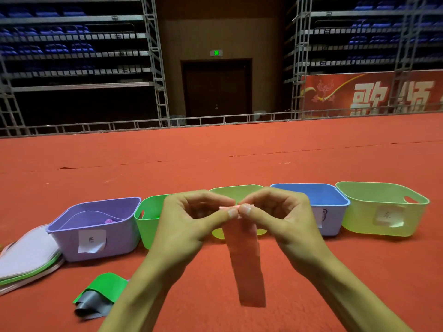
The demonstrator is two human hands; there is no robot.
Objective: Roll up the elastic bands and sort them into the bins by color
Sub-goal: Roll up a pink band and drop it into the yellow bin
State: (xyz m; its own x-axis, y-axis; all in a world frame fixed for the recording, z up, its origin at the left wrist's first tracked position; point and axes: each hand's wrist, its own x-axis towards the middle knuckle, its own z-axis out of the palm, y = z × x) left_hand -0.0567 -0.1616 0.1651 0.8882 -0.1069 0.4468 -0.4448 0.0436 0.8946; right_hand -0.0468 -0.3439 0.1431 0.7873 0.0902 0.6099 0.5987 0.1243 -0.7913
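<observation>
A pink elastic band point(247, 259) hangs down in front of me, its top end curled into a small roll. My left hand point(191, 219) and my right hand point(278, 216) both pinch that top end between thumb and fingers, held above the red floor. Behind them stands a row of bins: a purple bin point(96, 226) with a small rolled purple band point(109, 221) inside, a green bin point(148, 219), a yellow-green bin point(237, 190) partly hidden by my hands, a blue bin point(330, 200) and a pale green bin point(383, 207).
A stack of flat bands point(26, 257) in white, green and pink lies at the left. A green band point(107, 283) and a grey band point(93, 305) lie crumpled near my left forearm. Red carpet point(215, 159) stretches to metal railings and bleachers behind.
</observation>
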